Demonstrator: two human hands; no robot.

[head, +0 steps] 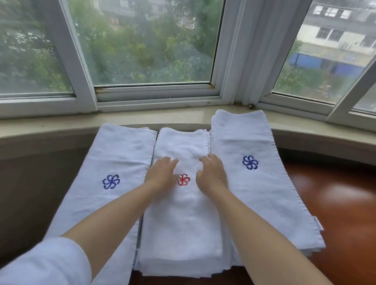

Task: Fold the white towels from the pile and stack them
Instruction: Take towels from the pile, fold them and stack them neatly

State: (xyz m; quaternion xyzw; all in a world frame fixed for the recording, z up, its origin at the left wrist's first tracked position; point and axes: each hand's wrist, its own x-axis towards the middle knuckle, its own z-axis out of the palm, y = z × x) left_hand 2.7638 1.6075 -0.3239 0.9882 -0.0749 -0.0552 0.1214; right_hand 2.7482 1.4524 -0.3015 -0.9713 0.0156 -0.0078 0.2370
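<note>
Three stacks of folded white towels lie side by side on a reddish-brown table. The left stack (111,157) and the right stack (259,184) each show a blue flower emblem on top. The middle stack (180,229) carries a red emblem. My left hand (161,173) rests palm down on the middle stack, left of the red emblem, fingers fairly straight. My right hand (211,175) lies on the same towel at its right edge, fingers slightly bent, touching the cloth beside the right stack. Neither hand plainly grips anything.
A beige window sill (44,127) curves behind the towels, with white window frames (157,95) above it. The far end of the right stack lies up on the sill. Bare table surface (349,205) shows to the right.
</note>
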